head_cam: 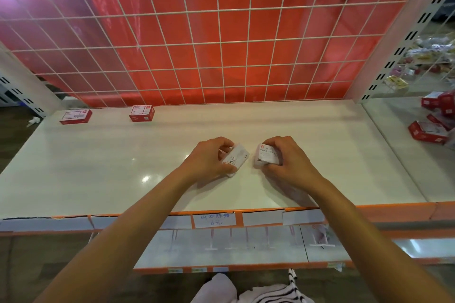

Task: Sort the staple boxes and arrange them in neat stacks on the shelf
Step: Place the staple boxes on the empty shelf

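Over the middle of the white shelf (123, 167), my left hand (209, 157) grips a small white staple box (237, 158) tilted on its edge. My right hand (288, 157) grips a second white box (267, 154), printed with paper-clip lettering, just to its right. The two boxes are a little apart. A red-and-white staple box (75, 116) lies flat at the shelf's back left corner. Another red-and-white box (142, 113) stands a little to its right, near the wire grid.
A white wire grid (221, 44) with red sheeting behind it closes the back. Several red boxes (433, 125) lie loose on the neighbouring shelf at right. An orange price rail (214, 219) with paper labels runs along the front edge, with a lower shelf (221, 246) beneath.
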Demonstrator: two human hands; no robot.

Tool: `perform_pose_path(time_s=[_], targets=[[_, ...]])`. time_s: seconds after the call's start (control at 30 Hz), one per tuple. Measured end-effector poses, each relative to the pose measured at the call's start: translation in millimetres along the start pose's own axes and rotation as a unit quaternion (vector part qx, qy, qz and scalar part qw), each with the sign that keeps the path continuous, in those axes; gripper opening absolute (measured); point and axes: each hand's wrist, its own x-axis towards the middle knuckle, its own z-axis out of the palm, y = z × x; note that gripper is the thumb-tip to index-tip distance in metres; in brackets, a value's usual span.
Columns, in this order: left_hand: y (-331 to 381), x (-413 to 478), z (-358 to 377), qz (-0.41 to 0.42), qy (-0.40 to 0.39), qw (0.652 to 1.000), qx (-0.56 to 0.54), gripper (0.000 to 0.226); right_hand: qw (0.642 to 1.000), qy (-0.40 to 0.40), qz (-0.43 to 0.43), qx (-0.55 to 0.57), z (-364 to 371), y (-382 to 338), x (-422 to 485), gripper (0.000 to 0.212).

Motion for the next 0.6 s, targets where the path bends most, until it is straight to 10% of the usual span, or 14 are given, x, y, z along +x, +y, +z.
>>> perform_pose_path(time_s=[0.6], targets=[[-17.7,56.2,-16.5,0.053,0.133,0.976,0.166,0.030,0.991,0.048,0.000,-0.126,7.1,11.0,73.3,0.056]])
